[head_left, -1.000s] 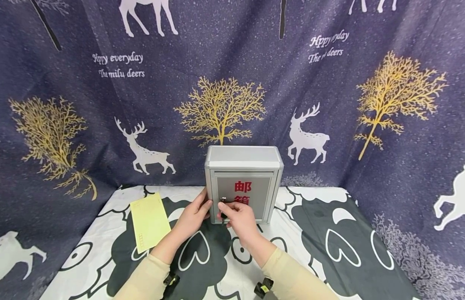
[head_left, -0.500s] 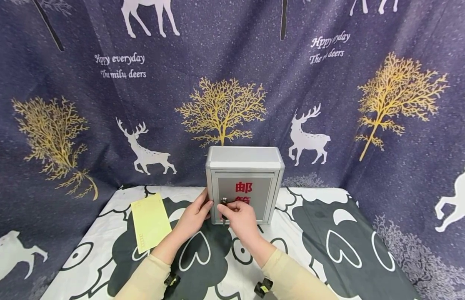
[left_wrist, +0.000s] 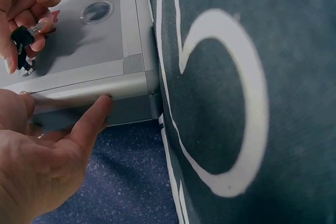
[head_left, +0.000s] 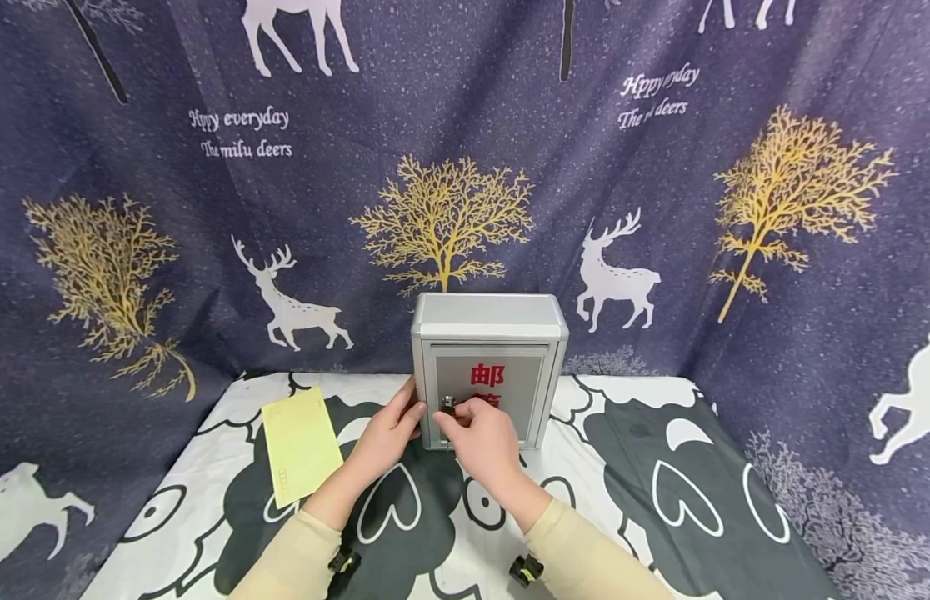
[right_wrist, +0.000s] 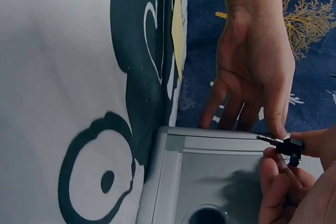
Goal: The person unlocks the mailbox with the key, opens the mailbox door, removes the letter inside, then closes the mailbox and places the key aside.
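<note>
A silver metal mailbox [head_left: 489, 313] with red characters stands upright at the middle back. My left hand [head_left: 385, 433] presses its fingers against the box's left side wall, thumb near the front edge. At the front panel, my right hand [head_left: 489, 439] pinches a black-headed key [left_wrist: 22, 37] between thumb and fingers, right at the lock [head_left: 447, 402]. A second metal key blade [right_wrist: 269, 140] sticks out beside the black head in the right wrist view. The curled fingers hide part of the keys and the lower red lettering.
A yellow envelope [head_left: 302, 446] lies flat to the left of the mailbox. Black and white patterned cloth [head_left: 570, 533] covers the table. Directly behind the box hangs a dark blue curtain [head_left: 465, 108] with deer and trees. A round window [left_wrist: 97, 12] sits low in the mailbox front.
My right hand has turned slightly at the lock, and the dark key part that hung below its fingers is now mostly out of sight. The left hand and mailbox stay in place.
</note>
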The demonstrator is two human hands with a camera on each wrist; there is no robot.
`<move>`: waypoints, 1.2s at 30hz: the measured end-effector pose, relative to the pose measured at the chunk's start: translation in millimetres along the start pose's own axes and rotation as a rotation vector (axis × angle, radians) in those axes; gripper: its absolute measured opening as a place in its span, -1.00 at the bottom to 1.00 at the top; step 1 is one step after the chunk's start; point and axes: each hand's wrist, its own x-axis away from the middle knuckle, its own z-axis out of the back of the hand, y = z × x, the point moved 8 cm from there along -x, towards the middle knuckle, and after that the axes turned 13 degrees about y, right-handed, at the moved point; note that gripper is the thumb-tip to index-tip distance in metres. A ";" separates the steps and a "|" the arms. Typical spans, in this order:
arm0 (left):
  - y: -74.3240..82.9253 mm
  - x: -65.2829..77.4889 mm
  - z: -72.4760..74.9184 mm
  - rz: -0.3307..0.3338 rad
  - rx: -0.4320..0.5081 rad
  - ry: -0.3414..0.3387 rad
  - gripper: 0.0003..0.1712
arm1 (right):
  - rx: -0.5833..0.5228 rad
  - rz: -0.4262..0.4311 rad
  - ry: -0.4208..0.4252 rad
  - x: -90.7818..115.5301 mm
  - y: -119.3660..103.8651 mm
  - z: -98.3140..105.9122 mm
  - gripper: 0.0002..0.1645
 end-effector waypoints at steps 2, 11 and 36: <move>0.5 0.2 0.3 -0.004 0.000 0.002 -0.24 | 0.048 0.031 0.014 -0.2 -2.8 1.2 -0.63; -0.1 -0.3 0.4 -0.005 -0.001 0.013 -0.25 | 0.170 0.170 0.082 0.0 -14.7 5.8 -0.67; 0.3 0.9 0.3 -0.013 0.013 -0.006 -0.25 | 0.161 0.212 0.107 0.7 -17.5 7.1 -0.70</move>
